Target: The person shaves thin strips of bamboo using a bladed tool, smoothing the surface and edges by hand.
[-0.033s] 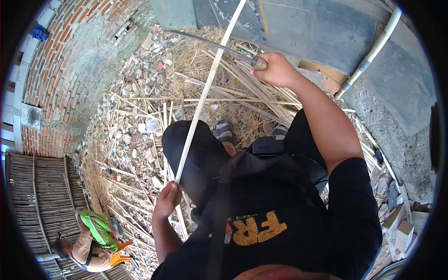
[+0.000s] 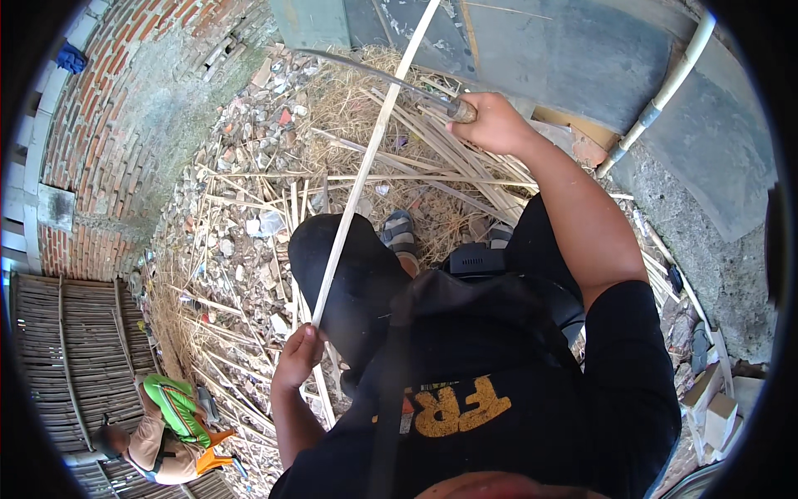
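Note:
A long pale bamboo strip slants from beside my left knee up past the top edge of the picture. My left hand pinches its lower end between thumb and fingers. Out ahead on the right, my right hand is closed round the wooden handle of a machete. The long, dark blade points left and crosses the strip; whether the two touch I cannot tell. Part of the handle is hidden inside my fist.
Several cut bamboo strips lie over straw and rubble around my sandals. Grey panels and a pale pole stand ahead right. A brick wall rises at left. Another person sits low at lower left, by a bamboo-slat wall.
The machete blade has tilted very slightly, its tip a little higher. My hands and the bamboo strip stay where they were.

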`<control>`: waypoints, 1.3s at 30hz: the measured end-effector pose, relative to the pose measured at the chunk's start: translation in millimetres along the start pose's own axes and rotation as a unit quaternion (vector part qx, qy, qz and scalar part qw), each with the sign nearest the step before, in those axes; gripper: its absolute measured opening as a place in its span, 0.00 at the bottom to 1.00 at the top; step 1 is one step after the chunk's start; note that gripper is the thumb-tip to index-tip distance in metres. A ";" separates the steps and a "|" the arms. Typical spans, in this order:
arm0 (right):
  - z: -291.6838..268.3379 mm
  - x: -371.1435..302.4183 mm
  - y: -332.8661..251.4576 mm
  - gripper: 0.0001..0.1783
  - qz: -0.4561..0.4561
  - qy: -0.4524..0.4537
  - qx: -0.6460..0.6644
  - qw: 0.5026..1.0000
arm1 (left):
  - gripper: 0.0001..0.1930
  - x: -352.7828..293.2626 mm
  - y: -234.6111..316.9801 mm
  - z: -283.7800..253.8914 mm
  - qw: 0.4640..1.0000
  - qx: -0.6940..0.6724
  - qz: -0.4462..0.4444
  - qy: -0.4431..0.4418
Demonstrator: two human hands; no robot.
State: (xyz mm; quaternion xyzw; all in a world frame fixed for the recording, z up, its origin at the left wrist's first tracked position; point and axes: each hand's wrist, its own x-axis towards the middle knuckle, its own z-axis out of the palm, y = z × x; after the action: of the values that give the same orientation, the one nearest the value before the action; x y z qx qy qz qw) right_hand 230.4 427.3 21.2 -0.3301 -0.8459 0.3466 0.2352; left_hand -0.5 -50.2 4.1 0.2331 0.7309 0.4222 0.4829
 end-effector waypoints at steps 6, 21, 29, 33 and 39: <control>-2.4 5.1 6.2 0.34 0.026 -0.020 -0.004 0.999 | 0.22 -6.2 4.6 -5.2 1.000 0.019 -0.001 0.012; 9.0 2.9 3.4 0.19 0.020 -0.026 0.103 0.994 | 0.11 -17.1 0.6 -31.4 0.989 0.106 0.023 0.098; 8.6 1.1 4.1 0.25 0.005 -0.049 0.100 0.994 | 0.10 -15.6 19.5 -14.6 0.938 0.283 0.062 0.189; 10.8 0.0 -1.5 0.15 -0.014 -0.048 0.131 0.990 | 0.14 -5.3 13.1 2.2 0.859 0.381 0.236 0.249; 10.4 0.0 6.1 0.23 -0.031 -0.058 0.158 0.985 | 0.11 6.7 28.4 32.2 0.818 0.424 0.285 0.265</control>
State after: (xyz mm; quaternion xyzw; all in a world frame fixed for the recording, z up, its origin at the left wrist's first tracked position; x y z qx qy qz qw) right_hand 226.3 426.2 9.9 -0.2414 -0.8024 0.4871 0.2460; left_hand 23.8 -17.4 19.0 0.4916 0.8383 0.2349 -0.0176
